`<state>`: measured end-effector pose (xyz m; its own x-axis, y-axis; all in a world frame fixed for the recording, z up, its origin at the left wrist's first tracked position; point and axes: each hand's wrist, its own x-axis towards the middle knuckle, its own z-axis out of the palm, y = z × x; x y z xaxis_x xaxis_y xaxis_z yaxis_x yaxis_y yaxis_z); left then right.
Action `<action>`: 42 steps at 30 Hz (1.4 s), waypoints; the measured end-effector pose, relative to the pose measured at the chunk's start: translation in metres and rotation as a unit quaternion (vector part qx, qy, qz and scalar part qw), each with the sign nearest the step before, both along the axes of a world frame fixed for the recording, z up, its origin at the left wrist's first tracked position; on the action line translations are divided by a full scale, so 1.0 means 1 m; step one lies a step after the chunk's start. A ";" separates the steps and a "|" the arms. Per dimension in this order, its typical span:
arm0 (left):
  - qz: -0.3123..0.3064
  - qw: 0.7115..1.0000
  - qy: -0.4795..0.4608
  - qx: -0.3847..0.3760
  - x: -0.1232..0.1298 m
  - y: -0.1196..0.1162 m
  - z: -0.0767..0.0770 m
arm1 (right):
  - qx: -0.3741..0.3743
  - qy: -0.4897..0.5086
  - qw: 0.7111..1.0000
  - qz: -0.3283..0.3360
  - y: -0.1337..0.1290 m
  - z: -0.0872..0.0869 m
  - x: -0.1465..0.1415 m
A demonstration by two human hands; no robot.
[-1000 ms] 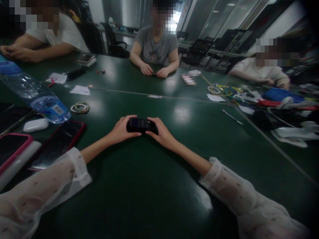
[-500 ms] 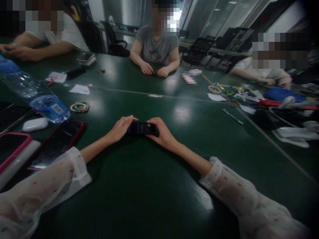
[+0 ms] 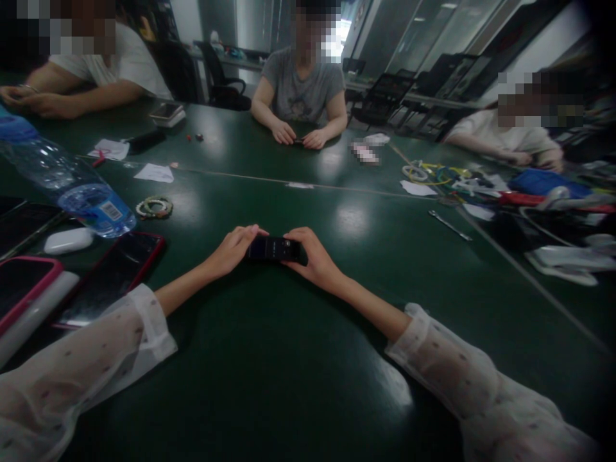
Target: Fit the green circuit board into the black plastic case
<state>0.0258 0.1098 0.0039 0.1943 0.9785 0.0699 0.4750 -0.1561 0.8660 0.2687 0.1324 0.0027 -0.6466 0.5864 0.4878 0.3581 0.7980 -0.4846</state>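
Note:
Both hands hold a small black smartphone [image 3: 274, 248] sideways, low over the green table in the middle of the head view. Its dark screen carries a few small white marks, too small to read. My left hand [image 3: 237, 247] is closed about the left end, with its thumb and fingertips at the upper edge. At the other end my right hand [image 3: 310, 253] grips the phone, fingers along the top and thumb below. Parts of both ends are covered by the hands.
To the left lie a water bottle [image 3: 72, 183], a red-edged phone [image 3: 115, 276], a white earbud case [image 3: 68, 240] and beaded bracelets [image 3: 154, 207]. On the right are a wrench [image 3: 450, 225] and a heap of cables [image 3: 433, 173]. Three people sit around the table [image 3: 269, 359].

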 end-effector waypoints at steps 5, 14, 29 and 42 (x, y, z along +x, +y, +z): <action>-0.026 0.999 -0.017 0.011 0.001 0.002 0.001 | 0.007 0.003 1.000 0.003 0.001 -0.002 0.000; -0.026 0.997 -0.065 -0.021 -0.001 0.004 -0.002 | -0.008 0.006 1.000 0.006 0.002 -0.002 0.000; -0.005 0.999 -0.017 -0.036 0.002 0.000 0.003 | -0.023 -0.001 1.000 -0.011 0.000 -0.002 0.000; 0.028 0.998 0.052 -0.018 0.000 0.002 -0.007 | -0.025 -0.015 0.999 -0.027 -0.001 -0.001 -0.001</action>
<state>0.0255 0.1114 -0.0033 0.1427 0.9896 0.0172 0.5692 -0.0962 0.8165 0.2674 0.1313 0.0012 -0.6271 0.6443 0.4377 0.4157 0.7521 -0.5114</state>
